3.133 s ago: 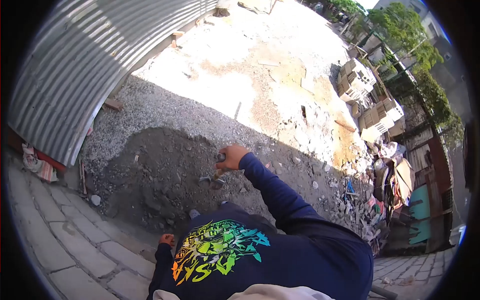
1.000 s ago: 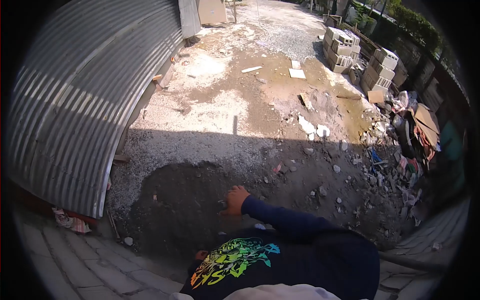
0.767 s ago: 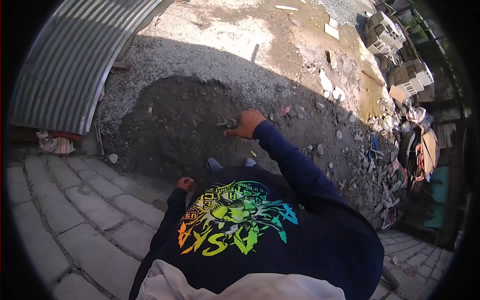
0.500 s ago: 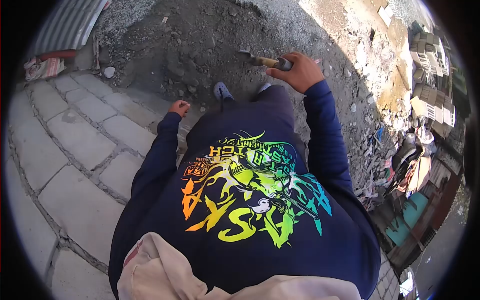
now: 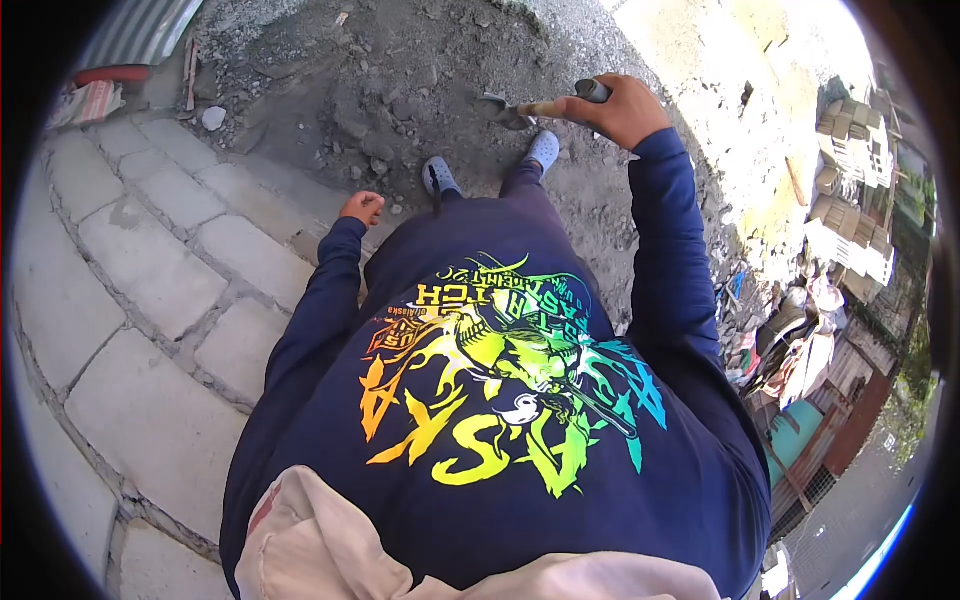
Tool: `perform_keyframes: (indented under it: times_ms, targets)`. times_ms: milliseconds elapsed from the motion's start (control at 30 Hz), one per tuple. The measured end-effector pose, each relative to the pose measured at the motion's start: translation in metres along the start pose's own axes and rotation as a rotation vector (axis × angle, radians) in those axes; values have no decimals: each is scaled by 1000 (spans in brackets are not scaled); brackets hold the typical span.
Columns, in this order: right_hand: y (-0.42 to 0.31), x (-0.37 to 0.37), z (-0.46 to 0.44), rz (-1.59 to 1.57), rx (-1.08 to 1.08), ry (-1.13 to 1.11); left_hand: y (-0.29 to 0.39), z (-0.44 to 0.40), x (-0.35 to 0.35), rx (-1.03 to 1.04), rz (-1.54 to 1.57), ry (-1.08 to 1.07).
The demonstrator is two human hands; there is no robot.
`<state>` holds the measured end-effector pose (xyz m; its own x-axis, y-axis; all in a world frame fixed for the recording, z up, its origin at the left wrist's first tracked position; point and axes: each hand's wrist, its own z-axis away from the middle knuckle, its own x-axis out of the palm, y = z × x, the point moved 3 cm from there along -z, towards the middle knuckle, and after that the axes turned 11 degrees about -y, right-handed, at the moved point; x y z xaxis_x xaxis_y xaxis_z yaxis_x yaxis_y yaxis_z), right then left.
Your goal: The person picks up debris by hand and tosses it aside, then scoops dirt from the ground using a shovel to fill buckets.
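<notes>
My right hand (image 5: 628, 108) is closed around the handle of a trowel (image 5: 540, 108). The tool has a wooden handle with a dark end, and its metal blade points left above the dirt ground, in front of my feet. By my left side, my left hand (image 5: 363, 208) hangs with its fingers curled in and nothing visible in them. It is beside the block wall, apart from the trowel.
A wall of grey blocks (image 5: 150, 265) runs along my left. Gravelly dirt (image 5: 390, 100) lies ahead, with a white stone (image 5: 214, 118) near the wall. Stacked blocks (image 5: 855, 150) and a heap of rubbish (image 5: 790, 340) are on the right. Corrugated metal (image 5: 135, 35) stands at upper left.
My right hand has moved up and right in view with the trowel. My right shoe has come into fuller view further forward. My left hand stays curled at my side.
</notes>
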<state>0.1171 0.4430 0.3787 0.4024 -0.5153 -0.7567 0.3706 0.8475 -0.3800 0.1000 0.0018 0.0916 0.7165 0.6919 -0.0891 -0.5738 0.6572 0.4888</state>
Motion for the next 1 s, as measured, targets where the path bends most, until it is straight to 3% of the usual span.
perform_keyframes:
  times_ms: [200,500,667,767,1000]
  targets:
    - [-12,0,-20,55,-47,119,0,0,-9,53,-35,10]
    - [-49,18,-10,66,-23,35,-46,-7,-31,-16,4,38]
    - [-63,11,6,84,11,112,-42,0,-27,-26,-1,24]
    - [-47,-25,22,-78,2,236,-24,9,-22,-5,55,64]
    - [-99,-141,136,-218,-61,402,-32,-13,-18,20,28,31]
